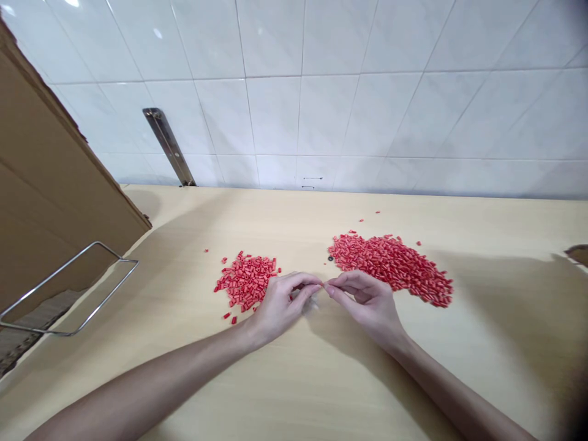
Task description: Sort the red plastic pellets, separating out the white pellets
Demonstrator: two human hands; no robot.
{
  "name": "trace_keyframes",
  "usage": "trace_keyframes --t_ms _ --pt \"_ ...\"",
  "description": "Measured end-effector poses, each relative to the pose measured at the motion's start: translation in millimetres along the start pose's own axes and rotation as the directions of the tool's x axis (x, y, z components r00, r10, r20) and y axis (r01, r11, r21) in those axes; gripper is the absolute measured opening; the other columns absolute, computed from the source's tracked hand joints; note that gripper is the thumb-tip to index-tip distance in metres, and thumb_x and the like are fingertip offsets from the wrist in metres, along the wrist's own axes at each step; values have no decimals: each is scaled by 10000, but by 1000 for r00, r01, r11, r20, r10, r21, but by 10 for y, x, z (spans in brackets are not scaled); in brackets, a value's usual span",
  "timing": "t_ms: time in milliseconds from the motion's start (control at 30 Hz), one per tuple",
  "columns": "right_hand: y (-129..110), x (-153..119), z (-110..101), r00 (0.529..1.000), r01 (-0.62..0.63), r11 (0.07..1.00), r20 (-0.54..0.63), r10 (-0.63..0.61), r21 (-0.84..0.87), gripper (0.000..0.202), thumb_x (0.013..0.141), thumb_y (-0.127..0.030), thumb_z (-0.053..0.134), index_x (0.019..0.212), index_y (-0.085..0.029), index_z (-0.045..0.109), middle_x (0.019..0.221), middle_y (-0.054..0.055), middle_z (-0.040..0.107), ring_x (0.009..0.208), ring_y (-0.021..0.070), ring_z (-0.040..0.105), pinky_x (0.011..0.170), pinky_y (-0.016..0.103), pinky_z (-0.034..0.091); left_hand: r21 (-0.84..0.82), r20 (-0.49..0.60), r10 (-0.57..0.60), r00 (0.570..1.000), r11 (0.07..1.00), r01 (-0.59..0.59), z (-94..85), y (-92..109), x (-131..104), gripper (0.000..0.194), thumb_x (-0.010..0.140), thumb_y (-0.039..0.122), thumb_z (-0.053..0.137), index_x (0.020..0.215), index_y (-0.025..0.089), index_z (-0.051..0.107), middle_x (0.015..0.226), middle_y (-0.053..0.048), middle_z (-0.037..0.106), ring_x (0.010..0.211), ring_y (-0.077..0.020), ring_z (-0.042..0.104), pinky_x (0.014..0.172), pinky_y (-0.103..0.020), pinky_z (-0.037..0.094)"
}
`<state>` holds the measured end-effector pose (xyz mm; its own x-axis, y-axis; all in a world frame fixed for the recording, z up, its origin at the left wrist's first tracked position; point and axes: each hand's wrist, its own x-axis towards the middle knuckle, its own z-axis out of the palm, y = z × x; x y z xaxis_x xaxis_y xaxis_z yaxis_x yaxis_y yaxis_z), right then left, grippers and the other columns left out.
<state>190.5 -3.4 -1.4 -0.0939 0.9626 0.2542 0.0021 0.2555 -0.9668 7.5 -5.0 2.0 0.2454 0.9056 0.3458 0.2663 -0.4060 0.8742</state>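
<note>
Piece [323, 285], small and reddish, at centre frame, pinched between the tips of the left hand [281, 301] and right hand [368, 301]. Hands meet there, thumb and forefinger of each drawn together on it, clear of both piles. Neither hand nearer; the piece sits on the line where they face each other. Its long axis: cannot tell, mostly covered by fingers.

Smaller red pile [248, 278] left of centre, just beside and partly behind the left hand. Larger red pile [392, 260] right of centre, beyond the right hand, stretched from upper left down to lower right. Dark ring [330, 258] on the counter [285, 392] by the larger pile's left end. Cardboard [55, 153] at left edge of frame.
</note>
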Motion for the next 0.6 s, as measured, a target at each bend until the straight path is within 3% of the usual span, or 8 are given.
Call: trace_keyframes --t_ms 600 --pt "-30 16 -12 997 -71 996 -3 72 50 177 699 -266 816 775 -192 674 813 58 745 777 183 717 770 300 603 -46 4 -76 997 996 76 22 -16 -9 166 909 283 584 909 179 713 831 -33 734 723 -141 656 654 -231 506"
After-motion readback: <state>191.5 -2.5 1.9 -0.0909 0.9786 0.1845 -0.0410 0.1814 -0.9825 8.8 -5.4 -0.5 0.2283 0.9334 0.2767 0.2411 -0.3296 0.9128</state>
